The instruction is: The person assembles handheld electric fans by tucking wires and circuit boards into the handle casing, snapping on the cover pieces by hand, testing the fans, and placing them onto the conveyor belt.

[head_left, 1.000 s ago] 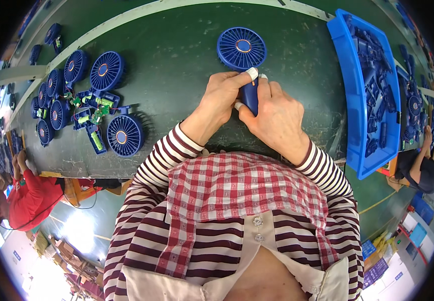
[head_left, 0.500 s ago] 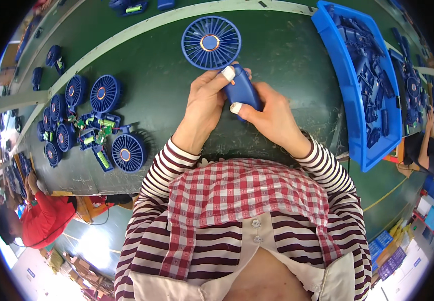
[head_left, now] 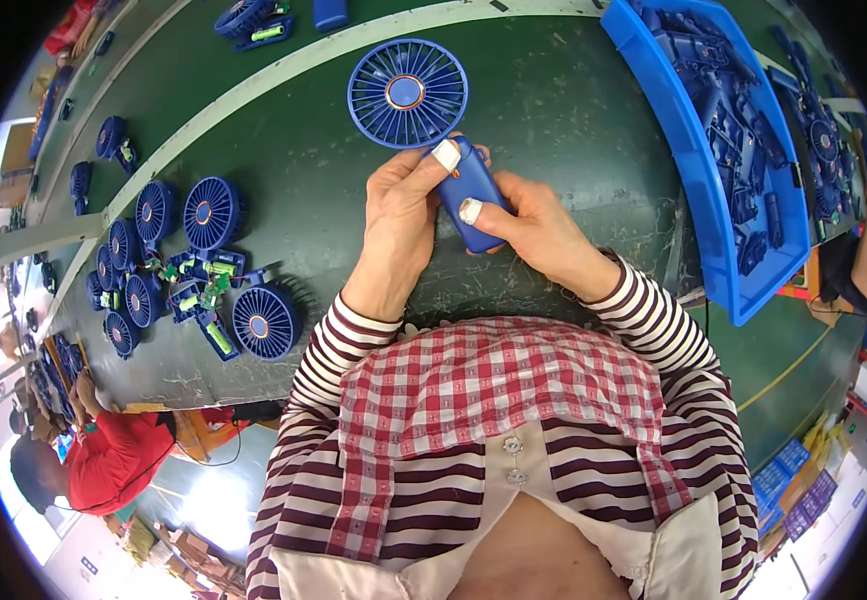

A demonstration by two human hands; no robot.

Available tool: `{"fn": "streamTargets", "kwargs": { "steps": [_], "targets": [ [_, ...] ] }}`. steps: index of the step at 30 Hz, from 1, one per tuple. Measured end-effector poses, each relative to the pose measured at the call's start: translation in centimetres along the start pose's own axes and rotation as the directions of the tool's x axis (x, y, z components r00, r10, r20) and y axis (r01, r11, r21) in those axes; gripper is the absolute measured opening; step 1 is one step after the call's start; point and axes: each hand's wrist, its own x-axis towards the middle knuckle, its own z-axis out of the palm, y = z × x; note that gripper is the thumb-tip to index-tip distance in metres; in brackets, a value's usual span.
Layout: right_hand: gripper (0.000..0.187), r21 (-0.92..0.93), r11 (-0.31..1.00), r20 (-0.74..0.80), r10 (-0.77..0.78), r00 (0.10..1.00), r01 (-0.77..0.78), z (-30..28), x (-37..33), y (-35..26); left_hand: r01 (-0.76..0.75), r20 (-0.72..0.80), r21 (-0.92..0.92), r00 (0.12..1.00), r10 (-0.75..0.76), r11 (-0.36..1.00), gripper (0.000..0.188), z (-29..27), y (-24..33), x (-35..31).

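Note:
A blue handheld fan (head_left: 473,205) is gripped between my two hands, its round slatted head (head_left: 407,92) pointing away from me. My left hand (head_left: 400,212) closes around the neck end of the handle, the thumb pressed near a small orange button. Lower down, my right hand (head_left: 545,222) wraps the handle's right side with its thumb across the front. Both thumbs wear white coverings. The fingers behind the handle are mostly hidden.
On the left of the green table (head_left: 573,130) lie several blue fan heads (head_left: 211,213) with open handles, green boards and batteries. A blue bin (head_left: 718,230) of blue plastic parts stands at the right. A person in red (head_left: 118,460) sits at lower left.
The fan and both hands have shifted slightly left in the picture, and the handle points a little more toward me. My grip looks the same. The whole view has turned slightly.

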Motion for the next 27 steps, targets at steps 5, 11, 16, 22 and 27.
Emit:
{"fn": "streamTargets", "kwargs": {
  "steps": [5, 11, 16, 22, 27],
  "targets": [
    [0.033, 0.025, 1.0, 0.007, -0.006, 1.0, 0.006, -0.2, 0.2, 0.3, 0.026, -0.032, 0.017, 0.999, -0.025, 1.0, 0.026, 0.3, 0.2, -0.1],
    [0.031, -0.005, 1.0, -0.014, -0.007, 1.0, 0.007, 0.2, 0.7, -0.5, 0.01, 0.041, 0.002, 0.999, -0.01, 1.0, 0.03, 0.7, -0.1, -0.3],
    [0.028, 0.055, 0.997, -0.044, -0.044, 0.998, 0.046, 0.3, 0.4, -1.1, -0.073, 0.121, 0.058, 0.991, 0.065, 0.996, 0.033, 1.1, -0.2, -0.6],
    [0.025, 0.056, 0.997, -0.071, -0.051, 0.996, 0.055, 0.6, 0.0, -1.4, -0.087, 0.096, 0.078, 0.992, 0.08, 0.993, 0.033, 1.1, -0.5, -0.9],
    [0.021, 0.048, 0.999, -0.105, -0.009, 0.994, 0.014, 0.5, 1.2, -1.1, -0.093, 0.03, 0.146, 0.995, 0.09, 0.985, 0.028, 1.1, -0.9, 0.1]
  ]
}}
